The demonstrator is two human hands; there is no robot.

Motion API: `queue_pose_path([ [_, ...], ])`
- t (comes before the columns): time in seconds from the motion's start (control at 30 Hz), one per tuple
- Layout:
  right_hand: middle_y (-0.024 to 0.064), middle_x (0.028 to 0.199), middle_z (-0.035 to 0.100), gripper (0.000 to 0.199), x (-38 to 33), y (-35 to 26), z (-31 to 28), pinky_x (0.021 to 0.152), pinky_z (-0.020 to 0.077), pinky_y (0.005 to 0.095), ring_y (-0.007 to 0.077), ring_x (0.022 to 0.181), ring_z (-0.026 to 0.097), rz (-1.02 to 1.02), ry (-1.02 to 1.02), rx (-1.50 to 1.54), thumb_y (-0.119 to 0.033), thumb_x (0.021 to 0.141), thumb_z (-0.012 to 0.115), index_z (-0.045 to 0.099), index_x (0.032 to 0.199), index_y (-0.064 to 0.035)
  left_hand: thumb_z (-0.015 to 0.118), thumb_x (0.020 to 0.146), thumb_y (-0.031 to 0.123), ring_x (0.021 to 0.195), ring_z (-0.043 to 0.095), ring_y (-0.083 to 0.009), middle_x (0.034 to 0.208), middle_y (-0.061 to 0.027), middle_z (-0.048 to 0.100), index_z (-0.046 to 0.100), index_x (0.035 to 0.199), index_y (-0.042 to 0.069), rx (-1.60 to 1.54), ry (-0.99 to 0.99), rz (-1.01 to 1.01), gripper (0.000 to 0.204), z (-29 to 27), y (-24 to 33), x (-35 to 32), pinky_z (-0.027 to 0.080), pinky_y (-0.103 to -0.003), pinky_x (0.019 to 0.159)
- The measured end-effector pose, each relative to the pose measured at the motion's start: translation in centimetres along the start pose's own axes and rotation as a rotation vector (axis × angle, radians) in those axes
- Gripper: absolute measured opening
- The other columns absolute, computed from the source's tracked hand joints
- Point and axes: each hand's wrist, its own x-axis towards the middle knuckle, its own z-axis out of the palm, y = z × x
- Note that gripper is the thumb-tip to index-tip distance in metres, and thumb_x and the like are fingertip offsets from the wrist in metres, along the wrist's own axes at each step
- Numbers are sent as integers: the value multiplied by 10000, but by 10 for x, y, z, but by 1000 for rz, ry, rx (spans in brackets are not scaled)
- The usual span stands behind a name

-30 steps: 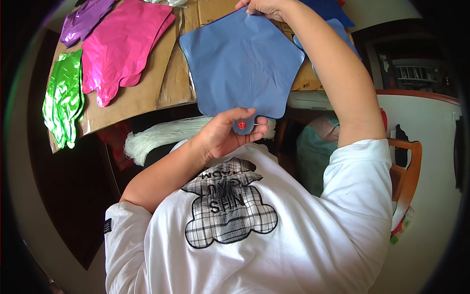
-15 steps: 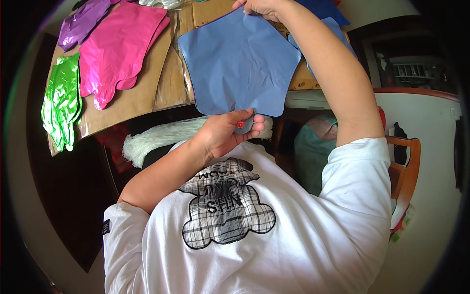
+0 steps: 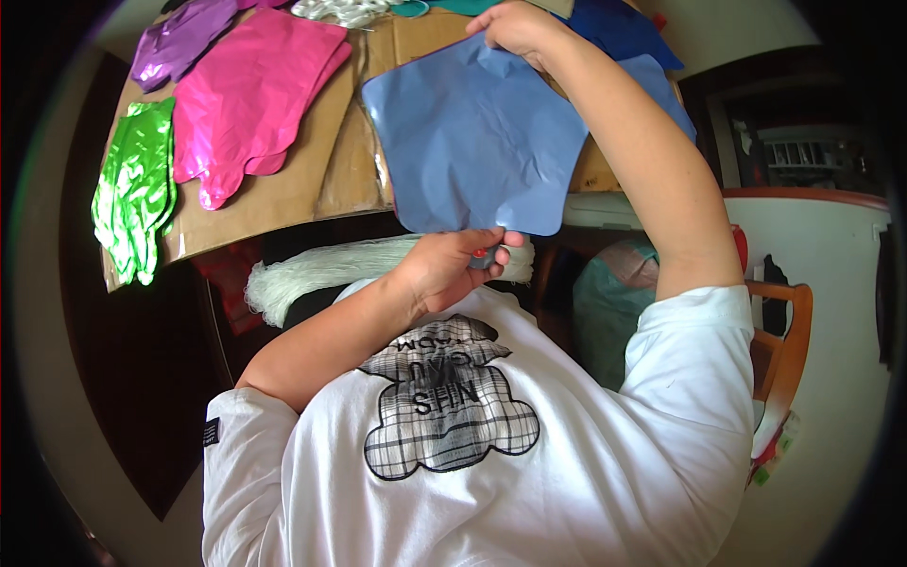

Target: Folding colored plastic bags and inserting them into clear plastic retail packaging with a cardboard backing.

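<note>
A flat, uninflated blue foil balloon (image 3: 472,142) with rounded corners hangs stretched between my two hands above the table's near edge. My left hand (image 3: 458,265) pinches its bottom tab, which shows a small red mark (image 3: 480,252) and is partly covered by the fingers. At the top edge, my right hand (image 3: 515,33) grips the balloon between thumb and fingers, the arm reaching up from the right. Creases run across the balloon's middle.
Brown cardboard (image 3: 274,203) covers the table. On it lie pink (image 3: 255,94), green (image 3: 135,189) and purple (image 3: 179,42) foil balloons at left, more blue ones (image 3: 652,90) at right. A white thread hank (image 3: 321,269) hangs below the edge; a wooden chair (image 3: 789,340) stands at right.
The view has shifted a little, so the table things sit slightly farther right. My left fingers have closed further over the tab, and my right hand still holds the top edge.
</note>
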Motion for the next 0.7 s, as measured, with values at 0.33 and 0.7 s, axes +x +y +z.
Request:
queue_pose_path([
  [0.33, 96, 810, 624, 374, -12, -37, -19, 566, 503, 285, 144, 665, 587, 247, -249, 214, 98, 730, 480, 643, 1051, -3, 489, 970, 167, 857, 606, -160, 1004, -103, 640, 555, 1050, 2, -77, -2, -22, 195, 9, 6, -5, 506, -303, 782],
  [0.7, 107, 791, 626, 358, -15, -55, -28, 528, 507, 292, 149, 618, 592, 289, -277, 244, 111, 753, 474, 637, 1052, 1, 494, 978, 153, 712, 486, -118, 839, -50, 573, 564, 956, 21, -98, 41, 11, 151, 6, 1, 2, 456, -275, 699],
])
